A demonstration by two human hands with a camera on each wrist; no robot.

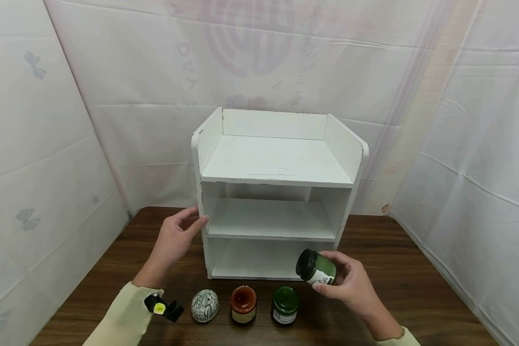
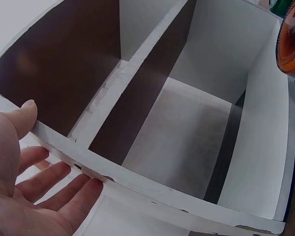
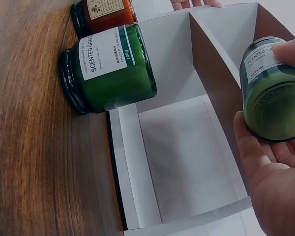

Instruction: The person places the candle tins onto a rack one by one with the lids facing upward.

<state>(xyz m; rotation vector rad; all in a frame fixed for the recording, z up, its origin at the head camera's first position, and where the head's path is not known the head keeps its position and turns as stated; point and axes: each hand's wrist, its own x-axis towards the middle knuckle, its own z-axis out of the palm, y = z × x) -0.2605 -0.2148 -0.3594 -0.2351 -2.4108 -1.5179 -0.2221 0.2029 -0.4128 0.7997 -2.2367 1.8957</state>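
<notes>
Green jar, label partly behind right hand

Beyond and left of the right hand, shelf bays open, split by a middle board. Left and nearer, green jar, amber jar and patterned dome obstruct

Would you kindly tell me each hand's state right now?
Left hand: holding the side edge of the white shelf unit.
Right hand: holding a green jar, tilted.

The right grip hides part of the label on the held jar.
</notes>
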